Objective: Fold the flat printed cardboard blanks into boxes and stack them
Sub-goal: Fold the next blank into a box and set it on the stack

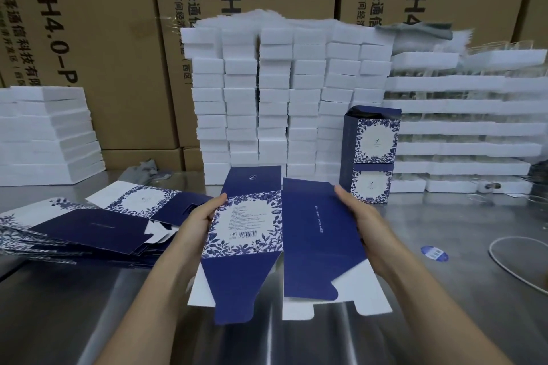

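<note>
Head view, and both hands were on the job: the left hand [199,218] gripped the left edge of a flat printed blank [252,225], thumb lying on top beside the floral panel with the barcode, fingers curled out of sight beneath. The right hand [363,216] pinched the opposite edge the same way, thumb over the plain navy panel, fingers tucked under. The hands sat well apart, one at each side, and the blank was held spread between them just above the steel table [444,299], its navy flaps hanging toward the camera with white undersides showing. To the left, a fanned pile of flat blanks [89,228] lay on the table, just beside the left wrist. Behind the right hand, two folded boxes [372,157] stood stacked one on the other, the top one's lid flaps open. White trays [272,104] rose in columns behind, against brown cartons [103,38]. A round blue sticker [434,253] lay near a white cable [510,264].
</note>
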Demonstrator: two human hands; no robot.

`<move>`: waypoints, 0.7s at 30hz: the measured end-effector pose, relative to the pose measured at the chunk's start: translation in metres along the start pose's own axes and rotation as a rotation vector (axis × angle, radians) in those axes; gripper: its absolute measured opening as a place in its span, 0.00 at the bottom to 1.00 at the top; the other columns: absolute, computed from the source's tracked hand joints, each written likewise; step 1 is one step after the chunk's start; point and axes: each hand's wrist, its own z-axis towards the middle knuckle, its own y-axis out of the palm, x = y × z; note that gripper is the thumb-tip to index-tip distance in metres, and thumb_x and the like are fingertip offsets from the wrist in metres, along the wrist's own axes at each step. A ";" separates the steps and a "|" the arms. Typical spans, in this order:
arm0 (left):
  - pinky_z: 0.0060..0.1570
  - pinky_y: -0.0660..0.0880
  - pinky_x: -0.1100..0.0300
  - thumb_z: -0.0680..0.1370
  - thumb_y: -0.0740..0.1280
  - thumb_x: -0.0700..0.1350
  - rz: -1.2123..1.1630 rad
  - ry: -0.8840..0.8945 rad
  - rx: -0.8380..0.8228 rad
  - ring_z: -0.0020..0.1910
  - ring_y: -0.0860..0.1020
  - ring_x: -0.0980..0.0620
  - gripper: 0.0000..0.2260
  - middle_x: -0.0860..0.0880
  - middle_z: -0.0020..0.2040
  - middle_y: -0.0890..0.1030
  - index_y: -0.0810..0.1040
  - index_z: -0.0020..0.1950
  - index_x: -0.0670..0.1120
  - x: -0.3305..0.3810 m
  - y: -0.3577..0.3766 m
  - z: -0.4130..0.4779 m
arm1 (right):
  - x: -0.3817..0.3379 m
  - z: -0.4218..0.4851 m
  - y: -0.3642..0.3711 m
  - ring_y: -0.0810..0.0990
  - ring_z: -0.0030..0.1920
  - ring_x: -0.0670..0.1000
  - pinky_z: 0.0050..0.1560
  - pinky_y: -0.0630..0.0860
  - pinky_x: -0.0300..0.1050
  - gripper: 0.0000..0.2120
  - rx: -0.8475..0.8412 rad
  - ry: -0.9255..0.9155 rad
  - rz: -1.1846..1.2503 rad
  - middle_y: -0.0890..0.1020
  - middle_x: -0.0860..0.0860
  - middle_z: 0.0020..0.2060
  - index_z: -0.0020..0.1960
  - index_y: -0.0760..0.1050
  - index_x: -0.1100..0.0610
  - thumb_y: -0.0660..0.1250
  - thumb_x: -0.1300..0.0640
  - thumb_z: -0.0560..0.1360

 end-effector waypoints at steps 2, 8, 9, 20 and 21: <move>0.31 0.83 0.56 0.78 0.69 0.50 -0.009 0.013 -0.006 0.41 0.89 0.44 0.14 0.42 0.45 0.89 0.91 0.40 0.46 -0.001 0.001 0.001 | 0.001 0.001 0.000 0.86 0.56 0.61 0.64 0.76 0.58 0.19 0.013 0.014 0.039 0.87 0.58 0.58 0.55 0.89 0.55 0.69 0.40 0.81; 0.32 0.82 0.58 0.70 0.73 0.51 -0.011 0.105 -0.043 0.40 0.88 0.45 0.10 0.44 0.42 0.88 0.89 0.39 0.45 0.000 -0.001 -0.004 | 0.003 0.003 0.000 0.82 0.44 0.59 0.47 0.75 0.48 0.18 0.023 0.029 0.049 0.85 0.56 0.49 0.52 0.89 0.56 0.69 0.42 0.80; 0.33 0.83 0.58 0.71 0.73 0.51 -0.009 0.105 -0.051 0.42 0.89 0.45 0.11 0.44 0.43 0.88 0.90 0.41 0.45 -0.002 -0.003 -0.002 | 0.003 0.004 0.001 0.87 0.48 0.60 0.51 0.80 0.50 0.18 0.011 0.013 0.066 0.87 0.56 0.52 0.52 0.89 0.56 0.68 0.44 0.82; 0.48 0.85 0.53 0.75 0.72 0.57 0.121 0.003 0.025 0.54 0.88 0.44 0.16 0.45 0.57 0.88 0.90 0.55 0.49 -0.001 -0.003 0.012 | -0.002 0.003 0.001 0.86 0.42 0.54 0.41 0.76 0.46 0.20 0.120 -0.138 -0.038 0.89 0.54 0.47 0.55 0.87 0.58 0.70 0.42 0.81; 0.43 0.85 0.55 0.75 0.71 0.58 0.086 0.010 0.017 0.53 0.88 0.44 0.15 0.45 0.56 0.88 0.91 0.53 0.50 -0.001 -0.005 0.009 | -0.001 0.002 0.003 0.86 0.41 0.53 0.40 0.76 0.45 0.18 0.088 -0.127 -0.077 0.89 0.55 0.48 0.53 0.88 0.57 0.69 0.43 0.82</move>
